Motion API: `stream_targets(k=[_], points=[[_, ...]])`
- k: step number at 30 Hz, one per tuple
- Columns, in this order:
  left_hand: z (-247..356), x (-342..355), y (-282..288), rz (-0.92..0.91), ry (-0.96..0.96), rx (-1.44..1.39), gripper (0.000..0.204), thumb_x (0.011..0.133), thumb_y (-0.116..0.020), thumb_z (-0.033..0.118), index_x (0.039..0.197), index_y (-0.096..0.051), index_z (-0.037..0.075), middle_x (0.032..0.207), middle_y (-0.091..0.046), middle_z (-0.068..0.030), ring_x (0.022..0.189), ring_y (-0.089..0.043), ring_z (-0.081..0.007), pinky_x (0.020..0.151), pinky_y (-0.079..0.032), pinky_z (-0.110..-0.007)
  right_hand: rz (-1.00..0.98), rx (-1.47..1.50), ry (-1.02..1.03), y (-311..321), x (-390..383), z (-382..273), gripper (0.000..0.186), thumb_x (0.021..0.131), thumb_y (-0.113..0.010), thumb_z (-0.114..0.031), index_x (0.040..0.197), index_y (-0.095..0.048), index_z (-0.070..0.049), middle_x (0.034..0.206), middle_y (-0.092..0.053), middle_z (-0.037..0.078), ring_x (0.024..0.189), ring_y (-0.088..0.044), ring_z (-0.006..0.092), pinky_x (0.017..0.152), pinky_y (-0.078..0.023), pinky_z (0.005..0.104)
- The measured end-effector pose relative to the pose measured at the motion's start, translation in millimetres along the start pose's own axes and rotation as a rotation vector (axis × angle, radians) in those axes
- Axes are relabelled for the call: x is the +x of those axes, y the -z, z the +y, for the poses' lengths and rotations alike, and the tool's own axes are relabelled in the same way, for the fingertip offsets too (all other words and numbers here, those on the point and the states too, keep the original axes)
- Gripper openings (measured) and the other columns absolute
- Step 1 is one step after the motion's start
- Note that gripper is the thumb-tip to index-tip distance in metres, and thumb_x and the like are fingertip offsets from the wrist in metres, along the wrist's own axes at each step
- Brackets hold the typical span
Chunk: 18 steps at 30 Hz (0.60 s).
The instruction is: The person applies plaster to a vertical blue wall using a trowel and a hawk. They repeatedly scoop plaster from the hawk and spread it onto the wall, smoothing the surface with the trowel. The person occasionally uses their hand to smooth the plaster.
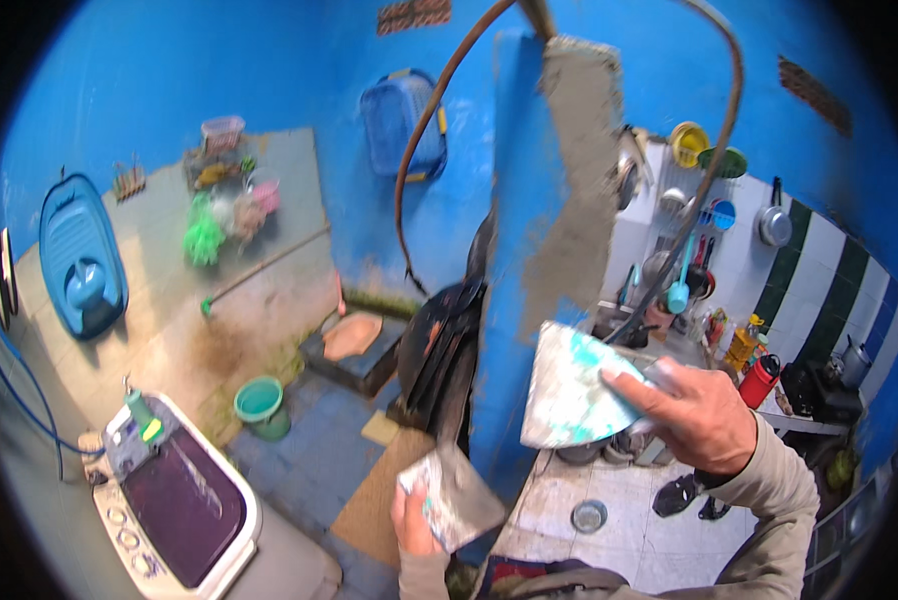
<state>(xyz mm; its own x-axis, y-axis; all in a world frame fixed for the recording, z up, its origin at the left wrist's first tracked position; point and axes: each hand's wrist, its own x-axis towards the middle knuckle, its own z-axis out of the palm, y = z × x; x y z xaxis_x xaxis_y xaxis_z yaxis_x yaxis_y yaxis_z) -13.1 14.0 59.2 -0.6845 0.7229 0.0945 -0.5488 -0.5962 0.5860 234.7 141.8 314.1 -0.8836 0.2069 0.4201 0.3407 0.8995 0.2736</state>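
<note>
My right hand [698, 420] grips a wide, flat scraper [572, 385] with white and turquoise on its blade, held up just in front of the blue pillar [509, 190]. The pillar has a rough grey plastered strip [581, 150] along its edge. Lower and to the left, my left hand [417, 515] holds a second flat scraper [457, 492] with a greyish smeared blade, its surface turned upward. Both hands have their fingers closed round their tools. Behind the left scraper, dark black sheet-like objects [434, 355] lean beside the pillar.
A washing machine [289, 570] stands at lower left, a green bucket [261, 410] behind it. A brown board [364, 505] lies on the floor. A bent hose [729, 60] arches over the pillar. On the right is a kitchen counter [804, 420] with pans, bottles and a red flask [757, 385].
</note>
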Motion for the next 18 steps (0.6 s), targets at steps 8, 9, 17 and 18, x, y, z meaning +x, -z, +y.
stream_targets(k=[8,9,17,18], points=[[32.4,11.1,-53.3,-0.106,-0.226,0.053,0.046,0.099,-0.052,0.013,0.140,-0.042,-0.004,0.130,-0.057,-0.0132,0.116,-0.058,-0.0195,0.100,-0.046,-0.034,-0.038,0.149,0.164,-40.8,-20.7,-19.0,0.061,0.078,-0.071,-0.014,0.137,-0.058,-0.026,0.089,-0.060,0.004,0.065,-0.057,0.0177,0.053,-0.046,0.0334],[33.2,10.2,-55.6,-0.109,-0.239,0.072,0.047,0.099,-0.052,0.013,0.141,-0.041,-0.005,0.131,-0.056,-0.0133,0.116,-0.057,-0.0195,0.101,-0.045,-0.034,-0.088,0.068,0.176,-39.3,-20.4,-24.2,0.061,0.081,-0.068,-0.014,0.139,-0.056,-0.027,0.091,-0.060,0.003,0.067,-0.057,0.0163,0.054,-0.045,0.0324],[31.8,7.4,-56.3,-0.069,-0.286,0.189,0.035,0.100,-0.052,0.013,0.130,-0.048,-0.005,0.121,-0.060,-0.0121,0.107,-0.059,-0.0164,0.095,-0.048,-0.033,-0.167,-0.107,0.311,-45.6,-11.8,-28.5,0.057,0.088,-0.060,-0.025,0.144,-0.051,-0.024,0.102,-0.060,0.003,0.079,-0.054,0.0163,0.063,-0.042,0.0317],[32.3,8.3,-55.4,-0.074,-0.275,0.182,0.036,0.099,-0.052,0.011,0.132,-0.047,-0.005,0.122,-0.060,-0.0136,0.108,-0.060,-0.0185,0.096,-0.049,-0.034,-0.160,-0.085,0.336,-44.6,-9.9,-26.9,0.058,0.088,-0.059,-0.025,0.145,-0.051,-0.024,0.102,-0.060,0.004,0.079,-0.054,0.0164,0.063,-0.042,0.0316]])
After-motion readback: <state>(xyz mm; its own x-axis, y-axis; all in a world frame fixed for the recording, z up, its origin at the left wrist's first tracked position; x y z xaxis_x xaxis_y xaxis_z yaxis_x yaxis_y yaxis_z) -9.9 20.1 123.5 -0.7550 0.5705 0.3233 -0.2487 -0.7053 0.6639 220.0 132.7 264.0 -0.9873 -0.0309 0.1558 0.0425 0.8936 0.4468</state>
